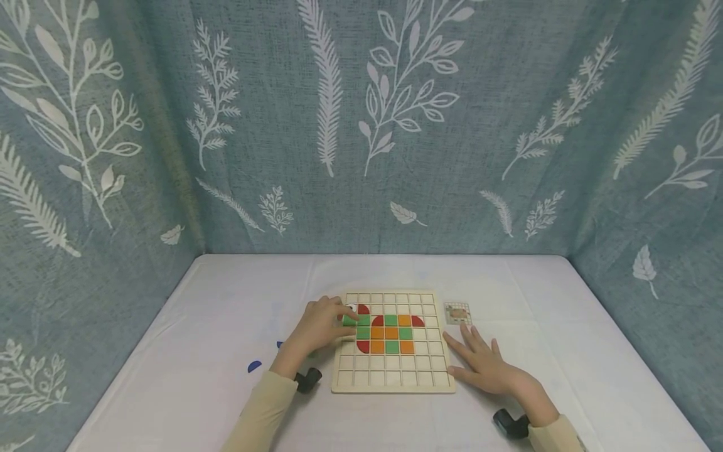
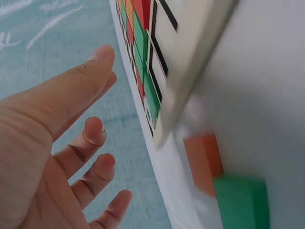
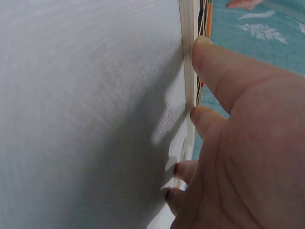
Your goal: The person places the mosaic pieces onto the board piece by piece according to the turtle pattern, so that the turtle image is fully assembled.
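Note:
A light wooden grid board (image 1: 392, 380) lies on the table. Green, orange and red tiles (image 1: 391, 333) fill part of its squares, among them rounded red pieces and a piece with an eye mark at the upper left. Over the board's left side hovers my left hand (image 1: 322, 323), thumb and fingers loosely extended above the green tiles. In the left wrist view nothing shows between its thumb (image 2: 81, 90) and fingers. My right hand (image 1: 482, 364) is spread at the board's right edge, its thumb and index fingertip touching the rim in the right wrist view.
A small printed card (image 1: 458, 313) lies right of the board. Blue half-round pieces (image 1: 255, 366) lie on the white table left of it, partly behind the left arm. An orange block (image 2: 202, 160) and a green block (image 2: 242, 202) stand beside the board. A patterned curtain (image 1: 361, 207) surrounds the table.

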Demonstrator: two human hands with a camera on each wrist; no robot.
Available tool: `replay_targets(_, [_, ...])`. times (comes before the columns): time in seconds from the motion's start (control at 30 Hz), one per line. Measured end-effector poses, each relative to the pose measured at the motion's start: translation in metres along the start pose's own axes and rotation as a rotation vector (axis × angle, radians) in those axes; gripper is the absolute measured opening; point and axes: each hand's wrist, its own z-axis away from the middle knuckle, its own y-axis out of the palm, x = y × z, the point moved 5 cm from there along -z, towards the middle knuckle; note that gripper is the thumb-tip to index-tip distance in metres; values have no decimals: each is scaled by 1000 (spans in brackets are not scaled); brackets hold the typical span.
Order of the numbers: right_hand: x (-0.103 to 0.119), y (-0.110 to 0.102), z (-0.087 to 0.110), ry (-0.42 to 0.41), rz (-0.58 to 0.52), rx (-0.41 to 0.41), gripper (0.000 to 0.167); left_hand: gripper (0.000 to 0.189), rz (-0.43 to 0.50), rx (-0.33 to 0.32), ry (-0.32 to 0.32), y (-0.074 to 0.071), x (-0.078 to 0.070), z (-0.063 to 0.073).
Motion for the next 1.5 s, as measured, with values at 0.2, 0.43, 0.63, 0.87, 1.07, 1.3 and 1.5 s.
replay_targets(0.2, [0,0,-1,8,8,0,68,21,-36,18,-79,-6,17,7])
replay_targets(0.43, [0,0,0,15,12,5,68,14,-26,42,-139,-14,31,14])
replay_targets(0.63, [1,-1,1,11,12,-3,68,15,-55,74,-135,-20,33,18])
replay_targets(0.87, [1,-1,1,13,13,-4,68,18,-72,123,-129,-18,35,22])
replay_targets(1.07, [0,0,0,11,13,-1,69,20,-82,135,-145,-16,36,23])
replay_targets(1.3, [1,0,0,21,14,0,69,17,-110,104,-135,-13,36,21])
replay_targets(1.5, [2,-1,2,18,7,-1,68,17,-123,71,-131,-13,36,19])
